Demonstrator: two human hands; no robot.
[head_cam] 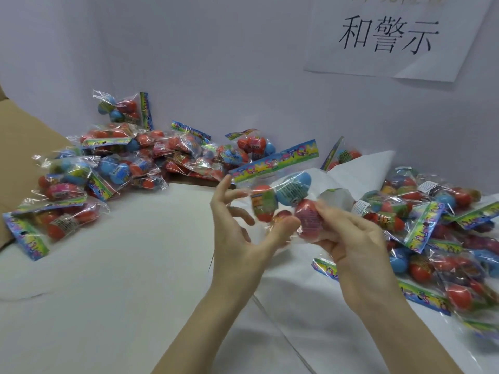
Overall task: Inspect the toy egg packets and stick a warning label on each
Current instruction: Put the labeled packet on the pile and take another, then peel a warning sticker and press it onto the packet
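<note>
A white paper sheet [399, 36] on the wall behind the desk [108, 279] carries large black Chinese characters reading 和警示, with a cut-off line above them that cannot be read. Held up over the middle of the desk is one toy egg packet [278, 195], a clear crinkly plastic bag with a long cardboard header strip [275, 161] printed in blue, yellow and green with cartoon lettering too blurred to read. Inside it sit glossy egg shapes, one blue and the rest red, each wrapped in a small printed band whose text is illegible. The left hand [237, 228] has its fingers spread and loosely bent, thumb pressed against the lower end of the bag, fingertips touching its left side. The right hand [353, 238] curls around the bag's right end, pinching a red egg through the plastic. A small white sticker-like piece [337, 198] shows just above the right fingers, though whether it is stuck on cannot be told. A heap of similar packets [108, 168] lies along the desk's far left edge beside brown cardboard [21, 136], and another heap [437, 233] covers the right side, some showing small white printed labels.
</note>
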